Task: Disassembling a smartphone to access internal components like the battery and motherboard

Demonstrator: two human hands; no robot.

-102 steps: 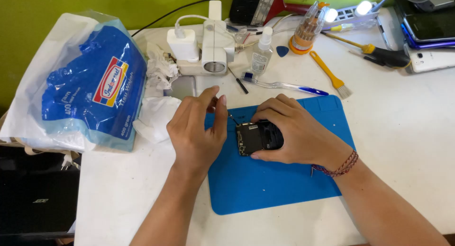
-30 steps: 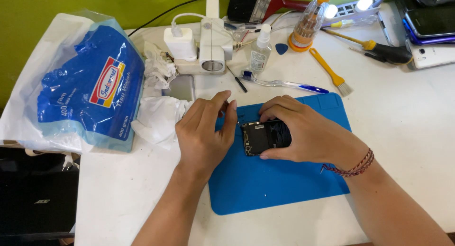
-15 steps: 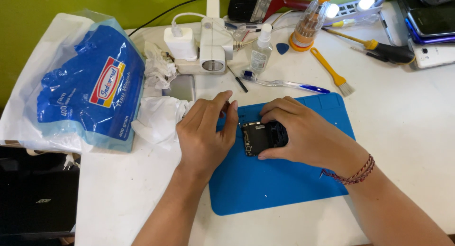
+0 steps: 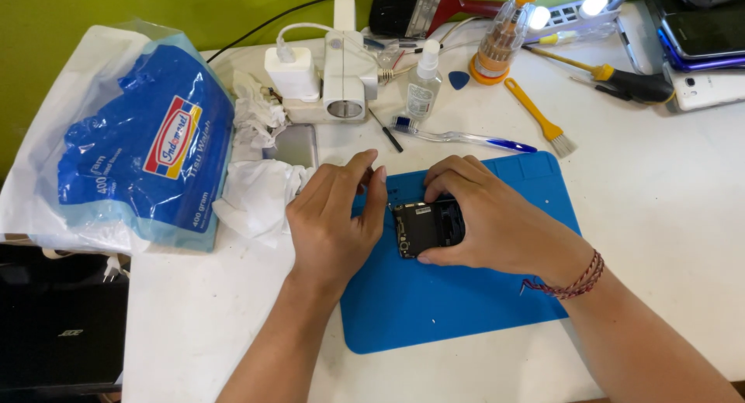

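Little has shifted since the earlier frames: both hands sit where they were, over the blue work mat (image 4: pixel 466 310), with the left hand (image 4: pixel 334 224) only slightly nearer the part and its fingers a touch more closed.

Right hand (image 4: pixel 489 221) is clamped on a small dark phone assembly (image 4: pixel 423 226), fingers curled over its far and right edges and the thumb under its near edge, pinning it flat to the mat. Only the left portion of the part shows; the rest is hidden beneath the palm. Left hand lies just left of it, thumb and forefinger pinched together near the part's far-left corner. Whether something thin is held between them cannot be told.

Judging by this, fine work at that corner goes best with the right hand pressing steadily so the part cannot slide, and the left wrist resting on the table (image 4: pixel 667 217) for a steady, light touch.

Further off lie a clear toothbrush (image 4: pixel 466 135), a yellow brush (image 4: pixel 535 116), a small spray bottle (image 4: pixel 423 85) and a white charger block (image 4: pixel 326 77); a blue and white plastic bag (image 4: pixel 132 162) and crumpled tissue (image 4: pixel 256 193) sit at the left.
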